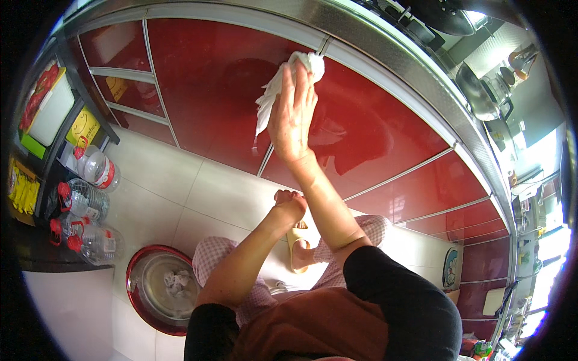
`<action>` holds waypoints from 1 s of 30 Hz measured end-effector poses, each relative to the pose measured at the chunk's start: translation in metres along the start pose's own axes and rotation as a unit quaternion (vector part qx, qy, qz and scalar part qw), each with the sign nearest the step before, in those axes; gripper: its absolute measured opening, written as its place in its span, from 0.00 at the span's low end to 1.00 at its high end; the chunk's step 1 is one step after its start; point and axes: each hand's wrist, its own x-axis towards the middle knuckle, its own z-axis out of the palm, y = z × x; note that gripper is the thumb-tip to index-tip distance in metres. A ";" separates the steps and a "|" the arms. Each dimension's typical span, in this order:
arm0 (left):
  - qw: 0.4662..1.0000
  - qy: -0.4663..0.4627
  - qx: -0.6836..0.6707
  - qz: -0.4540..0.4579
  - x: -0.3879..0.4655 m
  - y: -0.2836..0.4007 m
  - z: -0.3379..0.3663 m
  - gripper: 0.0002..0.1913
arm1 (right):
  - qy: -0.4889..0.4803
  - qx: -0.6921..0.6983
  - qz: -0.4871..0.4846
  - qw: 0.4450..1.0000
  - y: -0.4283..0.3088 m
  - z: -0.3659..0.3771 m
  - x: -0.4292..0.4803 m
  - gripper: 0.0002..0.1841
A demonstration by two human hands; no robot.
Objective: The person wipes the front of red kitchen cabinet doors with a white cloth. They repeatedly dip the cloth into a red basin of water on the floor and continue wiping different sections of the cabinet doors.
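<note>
My right hand (294, 113) presses a white cloth (275, 92) flat against the glossy red cabinet doors (216, 81), near the top of the seam between two of them. The cloth bunches above my fingertips, and a loose corner hangs down to the left. Below it, my left hand (291, 204) is curled into a fist in front of my knees, with nothing seen in it. On the floor to my left stands a dark red basin (135, 295) of water, in which a crumpled pale cloth (177, 282) lies.
Large plastic bottles (92, 239) with red caps stand along a dark shelf unit (47, 162) at the left. Above the cabinets runs a steel counter edge (406, 58), with a pan (476, 92) on the counter. My slippered foot (300, 252) rests on the tiled floor (216, 198).
</note>
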 end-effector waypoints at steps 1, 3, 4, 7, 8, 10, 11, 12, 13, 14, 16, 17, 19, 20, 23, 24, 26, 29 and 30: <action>1.000 -0.012 0.005 0.005 -0.002 -0.001 -0.003 0.14 | 0.021 0.022 -0.014 0.999 -0.002 0.001 -0.004 0.38; 0.999 -0.037 0.016 0.015 -0.005 -0.005 -0.005 0.14 | 0.064 0.002 -0.042 0.997 -0.002 0.004 -0.005 0.39; 0.999 -0.027 0.027 0.006 -0.006 -0.005 -0.002 0.15 | 0.038 0.007 -0.014 0.999 0.000 0.005 -0.002 0.38; 1.000 -0.006 0.019 -0.010 0.005 -0.004 0.019 0.15 | 0.055 0.027 -0.013 0.998 0.003 0.012 0.009 0.38; 1.000 -0.024 0.016 -0.011 0.014 -0.003 0.031 0.15 | 0.068 0.033 -0.007 0.997 0.002 0.013 0.011 0.38; 0.999 -0.043 -0.012 -0.005 0.037 -0.003 0.054 0.16 | 0.052 0.021 0.020 0.998 -0.001 0.015 0.010 0.37; 0.999 -0.031 0.025 0.017 0.046 -0.001 0.063 0.16 | 0.078 0.032 0.008 0.996 -0.002 0.015 0.008 0.37; 1.000 0.006 -0.014 0.004 0.052 -0.002 0.070 0.17 | 0.079 0.036 0.015 0.996 -0.004 0.013 0.002 0.37; 0.999 0.029 -0.007 0.011 0.054 -0.003 0.071 0.17 | 0.101 0.041 -0.002 0.994 -0.005 0.012 -0.004 0.38; 1.000 0.012 -0.023 0.000 0.053 -0.004 0.069 0.17 | 0.090 0.048 -0.009 0.995 -0.004 0.010 -0.010 0.38; 0.998 -0.037 -0.041 -0.017 0.039 -0.005 0.053 0.16 | 0.042 0.030 0.007 0.999 0.000 0.007 -0.017 0.37; 0.997 -0.049 -0.048 -0.027 0.028 -0.006 0.040 0.16 | 0.033 0.027 0.007 0.999 0.003 0.007 -0.017 0.37; 0.998 -0.039 -0.039 -0.022 0.009 -0.004 0.014 0.16 | 0.033 -0.009 -0.015 0.999 0.011 0.008 -0.011 0.37; 0.999 -0.026 -0.030 -0.015 0.001 -0.004 0.003 0.15 | 0.035 -0.023 -0.022 0.999 0.014 0.009 -0.005 0.37; 1.000 0.005 -0.022 -0.011 -0.011 0.001 -0.012 0.14 | 0.007 -0.083 -0.031 0.996 0.022 0.007 0.015 0.36; 0.999 0.007 -0.029 -0.016 -0.010 0.003 -0.013 0.14 | 0.023 -0.094 -0.055 0.994 0.024 0.003 0.018 0.35; 0.998 -0.003 -0.057 -0.026 -0.006 0.004 -0.010 0.14 | -0.018 -0.157 -0.090 0.983 0.030 -0.007 0.021 0.34; 0.999 -0.012 -0.033 -0.015 -0.001 0.001 -0.002 0.15 | -0.039 -0.201 -0.176 0.963 0.045 -0.025 0.019 0.33; 0.999 -0.012 -0.045 -0.018 0.000 -0.001 0.000 0.15 | -0.082 -0.221 -0.177 0.956 0.051 -0.028 0.019 0.33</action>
